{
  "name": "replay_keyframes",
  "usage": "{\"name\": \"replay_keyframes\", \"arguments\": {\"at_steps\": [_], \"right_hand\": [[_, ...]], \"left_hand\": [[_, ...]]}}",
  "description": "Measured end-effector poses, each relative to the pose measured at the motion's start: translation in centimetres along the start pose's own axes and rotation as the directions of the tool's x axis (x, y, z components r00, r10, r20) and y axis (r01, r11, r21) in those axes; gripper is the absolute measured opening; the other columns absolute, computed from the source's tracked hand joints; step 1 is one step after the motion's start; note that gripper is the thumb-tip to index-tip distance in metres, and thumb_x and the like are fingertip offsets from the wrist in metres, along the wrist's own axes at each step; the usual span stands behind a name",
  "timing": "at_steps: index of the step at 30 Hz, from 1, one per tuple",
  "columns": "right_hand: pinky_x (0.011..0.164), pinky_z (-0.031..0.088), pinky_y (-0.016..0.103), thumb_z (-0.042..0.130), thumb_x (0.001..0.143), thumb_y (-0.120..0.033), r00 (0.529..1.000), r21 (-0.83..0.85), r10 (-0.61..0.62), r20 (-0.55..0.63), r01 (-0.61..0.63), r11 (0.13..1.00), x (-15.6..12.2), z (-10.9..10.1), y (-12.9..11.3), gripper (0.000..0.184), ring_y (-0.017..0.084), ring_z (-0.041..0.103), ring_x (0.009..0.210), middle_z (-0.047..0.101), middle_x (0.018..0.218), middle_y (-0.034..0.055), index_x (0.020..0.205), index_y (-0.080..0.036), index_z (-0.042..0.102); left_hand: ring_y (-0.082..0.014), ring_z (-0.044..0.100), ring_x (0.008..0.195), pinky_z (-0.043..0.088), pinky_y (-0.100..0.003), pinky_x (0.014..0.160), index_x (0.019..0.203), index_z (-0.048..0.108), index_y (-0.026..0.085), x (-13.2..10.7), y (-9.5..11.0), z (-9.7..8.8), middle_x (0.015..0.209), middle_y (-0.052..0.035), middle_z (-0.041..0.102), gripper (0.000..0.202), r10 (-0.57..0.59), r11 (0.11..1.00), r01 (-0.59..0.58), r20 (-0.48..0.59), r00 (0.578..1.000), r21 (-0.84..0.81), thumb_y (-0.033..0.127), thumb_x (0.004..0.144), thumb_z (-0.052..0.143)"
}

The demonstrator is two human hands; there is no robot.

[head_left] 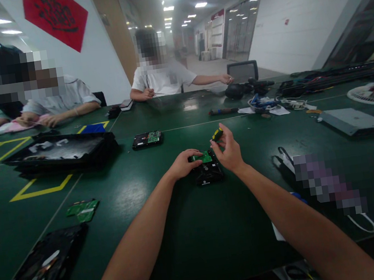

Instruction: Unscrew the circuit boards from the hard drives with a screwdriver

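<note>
A black hard drive [208, 172] lies on the green table [185, 223] in front of me, with a small green circuit board [205, 158] on its far end. My left hand [183, 162] rests on the drive's left far corner, fingers curled onto the edge of the green board. My right hand [228, 149] is just right of the drive, closed around a small screwdriver [217, 134] with a black and yellow handle that points up and away.
Another hard drive [147, 139] lies farther back. A black tray [59, 152] sits at the left, loose green boards [83, 210] and a second black tray [35, 272] near the front left. Two people sit across the table. Cables [265, 101] and a grey box [353, 121] lie at the right.
</note>
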State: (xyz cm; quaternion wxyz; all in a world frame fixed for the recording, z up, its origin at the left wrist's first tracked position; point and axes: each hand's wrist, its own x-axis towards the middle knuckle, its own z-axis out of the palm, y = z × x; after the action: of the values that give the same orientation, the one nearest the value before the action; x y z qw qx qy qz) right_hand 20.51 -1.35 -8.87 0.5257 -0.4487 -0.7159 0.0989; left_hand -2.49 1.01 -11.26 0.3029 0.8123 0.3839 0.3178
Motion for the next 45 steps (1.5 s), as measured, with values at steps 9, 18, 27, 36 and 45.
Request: {"name": "replay_keyframes", "arguments": {"at_steps": [9,18,27,36,45], "right_hand": [[0.091,0.065,0.045,0.055,0.098,-0.035,0.998,0.009,-0.064,-0.009,0.065,0.998,-0.20,0.25,-0.16,0.071,0.027,0.067,0.113,0.050,0.149,0.0156,0.161,-0.027,0.024],[0.091,0.064,0.049,0.056,0.097,-0.036,0.999,-0.039,-0.034,-0.024,0.034,0.999,-0.27,0.02,-0.25,0.071,0.028,0.069,0.109,0.056,0.143,0.0163,0.160,-0.026,0.025],[0.090,0.064,0.048,0.057,0.096,-0.037,1.000,-0.027,-0.018,-0.021,0.018,0.999,-0.33,0.19,-0.50,0.071,0.027,0.071,0.105,0.061,0.138,0.0152,0.159,-0.027,0.026],[0.089,0.065,0.046,0.059,0.095,-0.039,0.998,-0.009,-0.018,-0.052,0.018,1.000,-0.24,0.13,-0.50,0.069,0.026,0.071,0.102,0.062,0.136,0.0145,0.157,-0.026,0.032],[0.095,0.062,0.050,0.056,0.096,-0.035,0.999,-0.047,-0.054,0.002,0.054,0.997,-0.18,0.07,-0.91,0.068,0.027,0.072,0.104,0.057,0.145,0.0145,0.158,-0.028,0.030]], "left_hand": [[-0.0239,0.062,0.123,0.043,-0.043,0.113,0.117,0.075,0.024,-0.02,0.15,0.01,0.130,-0.0071,0.069,0.031,0.003,1.000,-0.003,-0.005,1.000,-0.001,0.027,0.086,0.075],[-0.0239,0.061,0.125,0.041,-0.045,0.115,0.117,0.074,0.024,-0.10,0.05,-0.05,0.132,-0.0073,0.067,0.032,0.008,1.000,-0.008,0.000,1.000,-0.011,0.027,0.086,0.075],[-0.0243,0.061,0.124,0.041,-0.046,0.115,0.117,0.075,0.024,0.00,-0.28,0.05,0.131,-0.0072,0.068,0.031,0.003,1.000,-0.003,-0.002,1.000,-0.002,0.028,0.086,0.075],[-0.0242,0.061,0.124,0.041,-0.045,0.115,0.117,0.075,0.024,-0.05,-0.23,0.02,0.131,-0.0074,0.068,0.031,0.018,1.000,-0.018,-0.006,1.000,0.007,0.029,0.086,0.075],[-0.0244,0.062,0.124,0.043,-0.045,0.114,0.116,0.075,0.025,-0.02,-0.27,0.00,0.132,-0.0073,0.067,0.030,0.014,1.000,-0.014,-0.009,1.000,0.007,0.028,0.086,0.075]]}}
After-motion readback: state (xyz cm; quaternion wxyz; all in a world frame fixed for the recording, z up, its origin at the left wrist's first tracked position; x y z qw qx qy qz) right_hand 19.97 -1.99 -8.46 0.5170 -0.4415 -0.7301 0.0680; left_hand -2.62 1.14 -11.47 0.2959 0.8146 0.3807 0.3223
